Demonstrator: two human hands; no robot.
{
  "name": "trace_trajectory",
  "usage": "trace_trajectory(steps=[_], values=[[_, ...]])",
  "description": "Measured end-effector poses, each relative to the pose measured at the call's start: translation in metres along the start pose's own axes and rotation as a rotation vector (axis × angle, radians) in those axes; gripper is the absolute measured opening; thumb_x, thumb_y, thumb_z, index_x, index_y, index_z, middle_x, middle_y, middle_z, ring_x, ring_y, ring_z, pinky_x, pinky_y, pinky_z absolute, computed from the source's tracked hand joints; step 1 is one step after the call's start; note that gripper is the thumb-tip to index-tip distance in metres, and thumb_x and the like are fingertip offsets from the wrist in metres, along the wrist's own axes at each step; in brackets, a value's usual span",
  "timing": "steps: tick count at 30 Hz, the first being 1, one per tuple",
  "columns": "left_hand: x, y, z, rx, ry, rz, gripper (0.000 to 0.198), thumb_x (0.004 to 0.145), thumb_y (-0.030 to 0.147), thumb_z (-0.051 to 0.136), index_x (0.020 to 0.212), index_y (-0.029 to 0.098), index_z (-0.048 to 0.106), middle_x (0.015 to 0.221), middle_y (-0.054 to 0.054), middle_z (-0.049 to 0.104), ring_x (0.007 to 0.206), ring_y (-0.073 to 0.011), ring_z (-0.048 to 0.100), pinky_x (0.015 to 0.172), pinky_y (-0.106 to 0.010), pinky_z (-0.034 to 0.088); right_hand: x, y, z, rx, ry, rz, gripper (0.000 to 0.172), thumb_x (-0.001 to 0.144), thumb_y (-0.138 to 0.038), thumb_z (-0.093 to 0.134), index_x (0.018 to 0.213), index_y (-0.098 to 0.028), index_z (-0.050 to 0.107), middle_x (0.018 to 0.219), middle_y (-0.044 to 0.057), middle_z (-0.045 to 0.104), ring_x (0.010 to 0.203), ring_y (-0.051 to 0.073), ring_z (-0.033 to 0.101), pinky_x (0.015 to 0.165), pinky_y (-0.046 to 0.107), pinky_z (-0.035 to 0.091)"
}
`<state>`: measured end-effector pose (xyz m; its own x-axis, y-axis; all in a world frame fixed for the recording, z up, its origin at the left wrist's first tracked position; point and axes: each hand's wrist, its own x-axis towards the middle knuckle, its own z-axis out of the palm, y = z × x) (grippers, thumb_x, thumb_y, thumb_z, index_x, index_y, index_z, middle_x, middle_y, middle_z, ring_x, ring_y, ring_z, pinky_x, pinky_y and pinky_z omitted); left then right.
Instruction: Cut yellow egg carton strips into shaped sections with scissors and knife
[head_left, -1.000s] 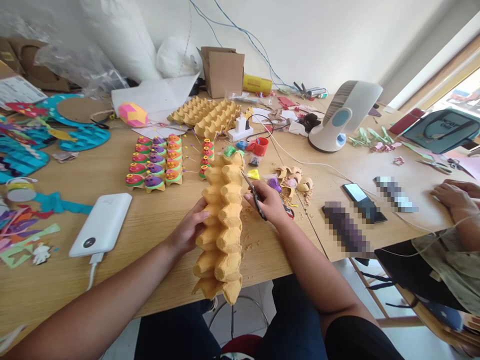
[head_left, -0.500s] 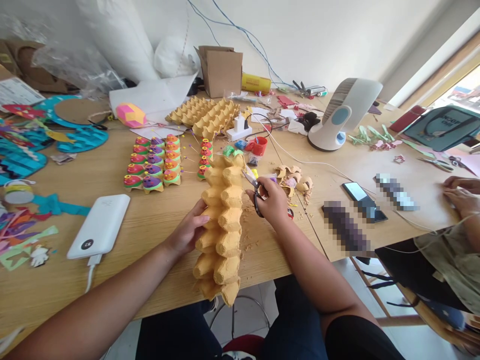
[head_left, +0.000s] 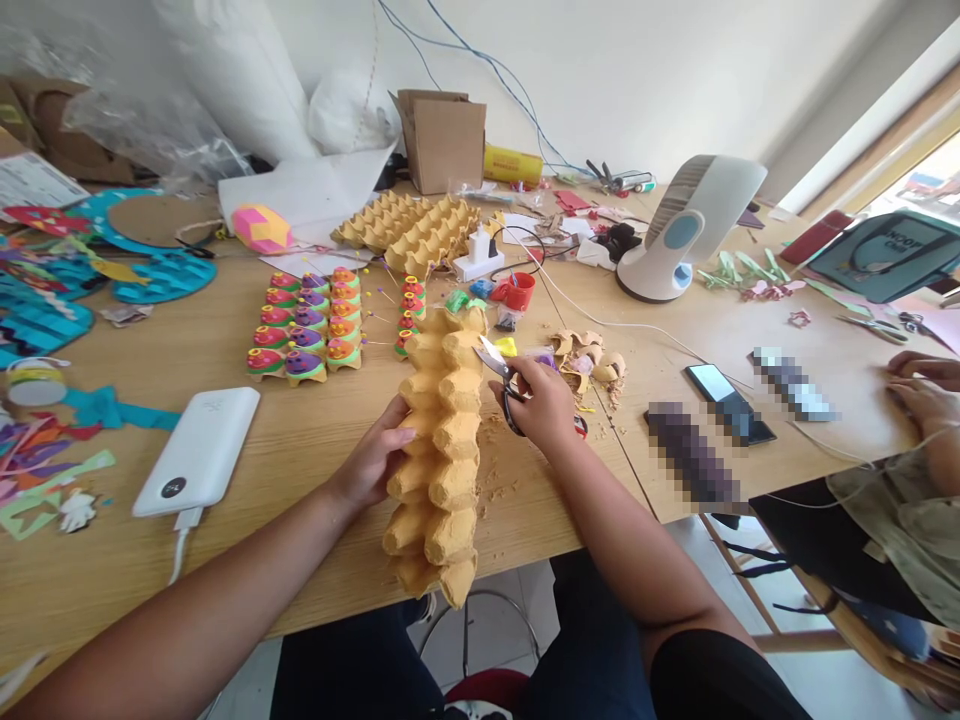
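A long two-row strip of yellow egg carton (head_left: 452, 440) is tilted over the table's front edge, its bumps facing me. My left hand (head_left: 379, 455) grips its left side, with some fingers hidden behind the cardboard. Closed around the black handles of a pair of scissors (head_left: 493, 358), my right hand (head_left: 541, 400) is at the strip's upper right. The scissor blades point up and left against the strip's right edge; whether they cut into it I cannot tell. Carton scraps (head_left: 589, 358) and crumbs lie to the right.
Painted egg-carton pieces (head_left: 306, 330) with pins stand behind left, near more yellow trays (head_left: 431, 228). A white power bank (head_left: 199, 450) lies left. A red cup (head_left: 515, 292), a white fan (head_left: 686, 230) and a phone (head_left: 727, 402) are rightward. Another person's hands (head_left: 926, 385) rest far right.
The scissors and my right hand have shifted slightly left, so the blades now overlap the strip's edge. The strip has moved a little left with my left hand.
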<state>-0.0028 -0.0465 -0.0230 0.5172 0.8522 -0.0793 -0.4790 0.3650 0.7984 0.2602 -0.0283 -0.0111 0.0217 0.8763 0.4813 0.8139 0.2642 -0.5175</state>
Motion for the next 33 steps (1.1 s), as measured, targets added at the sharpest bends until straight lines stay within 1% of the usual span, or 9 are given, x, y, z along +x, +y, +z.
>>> trace_trajectory(steps=[4, 10, 13, 16, 19, 22, 26, 29, 33], values=[[-0.0006, -0.0008, 0.0001, 0.008, 0.013, 0.008, 0.055, 0.083, 0.030, 0.081, 0.136, 0.034, 0.067, 0.123, 0.000, 0.078, 0.101, -0.0242, 0.074, 0.080, -0.032, 0.061, 0.0013, 0.0004, -0.0009, -0.030, 0.000, 0.130, 0.030, 0.095, -0.054, 0.066, 0.106, -0.026, 0.071, 0.074, 0.001, 0.064, 0.070, 0.021, 0.058, 0.060, 0.030, 0.032], [-0.0013, -0.0040, 0.0018, 0.012, 0.035, 0.079, 0.052, 0.082, 0.026, 0.082, 0.132, 0.032, 0.069, 0.121, 0.000, 0.078, 0.098, -0.0219, 0.074, 0.080, -0.030, 0.061, 0.0003, -0.0016, -0.0017, -0.007, -0.038, 0.029, 0.031, 0.094, -0.050, 0.070, 0.112, -0.025, 0.072, 0.078, 0.002, 0.067, 0.077, 0.021, 0.061, 0.066, 0.030, 0.037], [-0.0012, -0.0035, 0.0038, 0.038, 0.104, 0.128, 0.052, 0.080, 0.026, 0.084, 0.130, 0.030, 0.070, 0.121, 0.000, 0.077, 0.097, -0.0207, 0.073, 0.080, -0.028, 0.060, 0.0009, -0.0020, -0.0022, -0.070, -0.060, 0.113, 0.030, 0.094, -0.048, 0.071, 0.115, -0.026, 0.073, 0.079, 0.001, 0.068, 0.079, 0.021, 0.061, 0.065, 0.030, 0.035], [-0.0011, -0.0023, 0.0062, 0.047, 0.166, 0.158, 0.059, 0.076, 0.028, 0.087, 0.132, 0.027, 0.069, 0.121, -0.003, 0.076, 0.098, -0.0225, 0.072, 0.080, -0.028, 0.060, 0.0016, -0.0022, -0.0030, -0.094, -0.066, 0.200, 0.031, 0.093, -0.048, 0.071, 0.115, -0.026, 0.073, 0.078, 0.000, 0.067, 0.076, 0.020, 0.060, 0.062, 0.029, 0.031], [-0.0014, -0.0018, 0.0073, 0.082, 0.181, 0.155, 0.059, 0.075, 0.031, 0.088, 0.131, 0.027, 0.070, 0.121, -0.002, 0.076, 0.099, -0.0237, 0.071, 0.081, -0.030, 0.059, 0.0015, -0.0024, -0.0031, -0.074, -0.051, 0.170, 0.033, 0.094, -0.051, 0.069, 0.116, -0.026, 0.073, 0.079, 0.000, 0.067, 0.077, 0.020, 0.061, 0.064, 0.029, 0.033], [-0.0017, -0.0024, 0.0058, 0.110, 0.184, 0.136, 0.054, 0.075, 0.032, 0.087, 0.127, 0.029, 0.072, 0.121, -0.001, 0.076, 0.098, -0.0232, 0.070, 0.080, -0.030, 0.059, 0.0016, -0.0022, -0.0029, -0.068, -0.081, 0.120, 0.035, 0.094, -0.051, 0.070, 0.118, -0.026, 0.074, 0.081, 0.001, 0.068, 0.080, 0.021, 0.062, 0.068, 0.029, 0.035], [-0.0017, -0.0041, 0.0022, 0.130, 0.194, 0.129, 0.056, 0.076, 0.032, 0.085, 0.130, 0.031, 0.071, 0.123, -0.002, 0.075, 0.098, -0.0227, 0.070, 0.079, -0.030, 0.060, 0.0027, -0.0020, -0.0036, -0.093, -0.132, 0.203, 0.035, 0.094, -0.049, 0.070, 0.120, -0.026, 0.074, 0.082, 0.001, 0.069, 0.078, 0.021, 0.061, 0.065, 0.029, 0.033], [-0.0014, -0.0045, 0.0020, 0.139, 0.200, 0.127, 0.058, 0.076, 0.033, 0.085, 0.131, 0.031, 0.071, 0.123, -0.002, 0.075, 0.100, -0.0229, 0.070, 0.079, -0.030, 0.061, 0.0031, -0.0027, -0.0045, -0.089, -0.125, 0.232, 0.035, 0.093, -0.049, 0.070, 0.119, -0.026, 0.074, 0.081, 0.001, 0.068, 0.077, 0.021, 0.060, 0.064, 0.029, 0.031], [-0.0015, -0.0030, 0.0046, 0.152, 0.205, 0.126, 0.058, 0.075, 0.034, 0.086, 0.131, 0.030, 0.071, 0.122, -0.001, 0.076, 0.101, -0.0242, 0.070, 0.081, -0.030, 0.060, 0.0026, -0.0033, -0.0042, -0.045, -0.114, 0.139, 0.034, 0.094, -0.049, 0.070, 0.117, -0.025, 0.074, 0.080, 0.002, 0.067, 0.078, 0.020, 0.060, 0.067, 0.029, 0.034]])
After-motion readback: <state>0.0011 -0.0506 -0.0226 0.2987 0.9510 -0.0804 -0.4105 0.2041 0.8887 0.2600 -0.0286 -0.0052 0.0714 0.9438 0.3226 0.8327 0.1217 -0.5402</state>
